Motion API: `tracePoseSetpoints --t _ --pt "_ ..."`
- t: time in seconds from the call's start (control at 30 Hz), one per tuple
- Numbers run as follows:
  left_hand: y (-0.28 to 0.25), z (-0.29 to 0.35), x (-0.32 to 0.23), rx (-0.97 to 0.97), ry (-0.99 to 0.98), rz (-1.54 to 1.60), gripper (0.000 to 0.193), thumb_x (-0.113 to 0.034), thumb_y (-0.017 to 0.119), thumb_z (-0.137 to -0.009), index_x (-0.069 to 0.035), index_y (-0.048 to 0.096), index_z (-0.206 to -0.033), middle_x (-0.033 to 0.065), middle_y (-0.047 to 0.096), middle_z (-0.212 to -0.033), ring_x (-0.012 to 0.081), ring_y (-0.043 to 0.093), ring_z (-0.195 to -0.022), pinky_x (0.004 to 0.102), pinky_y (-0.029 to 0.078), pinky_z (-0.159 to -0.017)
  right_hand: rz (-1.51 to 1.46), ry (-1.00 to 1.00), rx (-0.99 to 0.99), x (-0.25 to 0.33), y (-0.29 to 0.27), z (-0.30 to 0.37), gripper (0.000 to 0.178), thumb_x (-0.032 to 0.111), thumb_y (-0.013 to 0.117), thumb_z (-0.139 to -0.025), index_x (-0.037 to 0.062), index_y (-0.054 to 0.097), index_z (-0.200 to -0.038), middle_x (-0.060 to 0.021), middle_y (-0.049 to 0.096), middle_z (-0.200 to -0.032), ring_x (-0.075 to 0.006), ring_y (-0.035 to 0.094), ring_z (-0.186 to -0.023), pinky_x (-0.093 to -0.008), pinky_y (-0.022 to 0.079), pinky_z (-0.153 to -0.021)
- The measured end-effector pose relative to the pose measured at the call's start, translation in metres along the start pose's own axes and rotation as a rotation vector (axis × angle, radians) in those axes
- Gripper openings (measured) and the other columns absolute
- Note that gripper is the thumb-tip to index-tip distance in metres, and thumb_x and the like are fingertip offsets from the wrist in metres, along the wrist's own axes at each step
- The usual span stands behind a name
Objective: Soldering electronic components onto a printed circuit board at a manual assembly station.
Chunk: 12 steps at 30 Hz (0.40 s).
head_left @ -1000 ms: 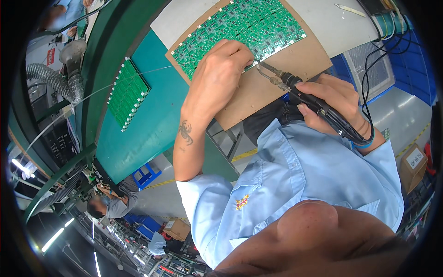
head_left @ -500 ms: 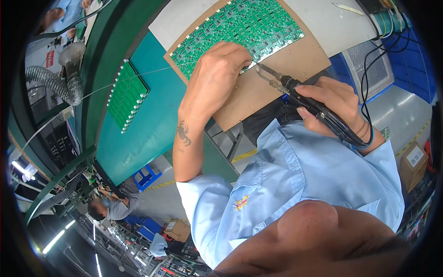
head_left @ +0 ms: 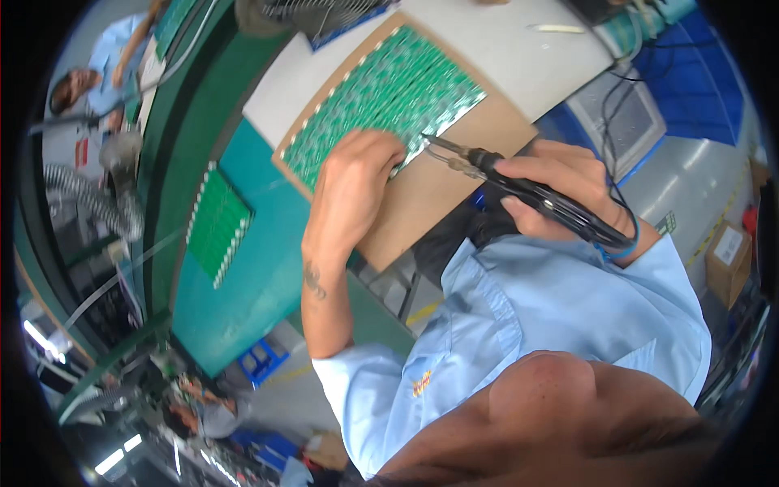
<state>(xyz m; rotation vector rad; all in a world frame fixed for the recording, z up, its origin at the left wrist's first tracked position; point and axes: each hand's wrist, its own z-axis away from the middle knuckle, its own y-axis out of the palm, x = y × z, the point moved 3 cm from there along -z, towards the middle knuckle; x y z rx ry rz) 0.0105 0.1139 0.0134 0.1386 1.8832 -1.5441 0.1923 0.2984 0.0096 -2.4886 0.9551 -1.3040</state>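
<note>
My right hand [head_left: 560, 183] grips a black soldering iron [head_left: 552, 199], fingers wrapped round its handle. Its thin metal tip reaches the near edge of a green circuit board panel [head_left: 381, 97], though blur hides whether it touches. Over the same edge, left of the tip, my left hand [head_left: 353, 183] is closed in a pinch. A thin strand like solder wire ran to this hand in the earlier frame; blur hides most of it now. The panel lies on a brown board [head_left: 430, 191] and carries rows of small parts.
A stack of green circuit boards [head_left: 217, 227] lies on the teal mat [head_left: 260, 276] at the left. A white pen-like tool [head_left: 556, 28] rests on the pale worktop [head_left: 519, 57]. Blue bins [head_left: 690, 89] and cables stand at the right. A co-worker [head_left: 109, 61] is at the far left.
The whole view has shifted, with the bench lower in the picture. My left fingertips are farther from the iron's tip. The iron stays near the panel's near edge, in my right hand.
</note>
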Motion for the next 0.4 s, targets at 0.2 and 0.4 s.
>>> tracePoseSetpoints --t 0.2,0.4 --pt "-0.004 0.002 -0.015 -0.017 0.018 -0.085 0.015 0.001 0.069 -0.087 0.000 0.074 -0.102 0.0114 0.075 -0.101 0.0292 0.065 -0.088 0.0382 0.053 -0.085 0.181 0.020 -0.370 -0.067 -0.050 -0.040 0.037 0.007 0.079 -0.086 0.0051 0.073 -0.122 -0.0085 0.075 -0.099 -0.0198 0.063 -0.074 -0.0308 0.052 -0.073" --pt "0.003 0.008 -0.007 -0.032 0.070 -0.081 0.013 0.002 0.067 -0.091 -0.003 0.075 -0.101 0.0122 0.076 -0.108 0.0292 0.067 -0.095 0.0379 0.054 -0.093 0.148 0.293 -0.367 -0.122 -0.047 -0.042 0.039 0.018 0.077 -0.094 0.0137 0.070 -0.132 -0.0083 0.073 -0.117 -0.0205 0.067 -0.095 -0.0277 0.051 -0.090"
